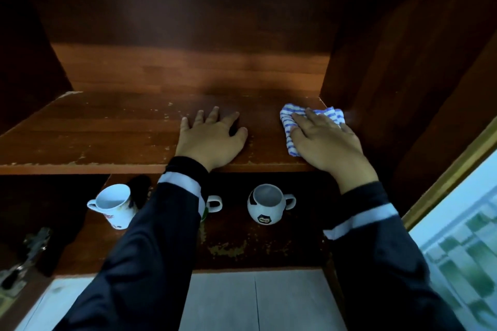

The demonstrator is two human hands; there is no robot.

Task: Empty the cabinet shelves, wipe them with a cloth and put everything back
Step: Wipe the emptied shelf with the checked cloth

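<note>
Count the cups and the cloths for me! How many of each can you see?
Mugs: 3 (white mug, football mug, third mug mostly hidden behind the left sleeve, only its handle showing)
Cloths: 1 (striped cloth under the right hand)
Total: 4

This looks like a home kitchen. A dark wooden cabinet [188, 75] with worn, chipped boards fills the view. Its lower shelf [255, 244] holds drinking mugs: a white printed mug [113, 204] at 8 o'clock and a football-patterned mug [265, 205] near the centre. Pale tiles [255, 301] show at 6 o'clock, and a green-and-white checked surface [462, 244] at 4 o'clock.
</note>
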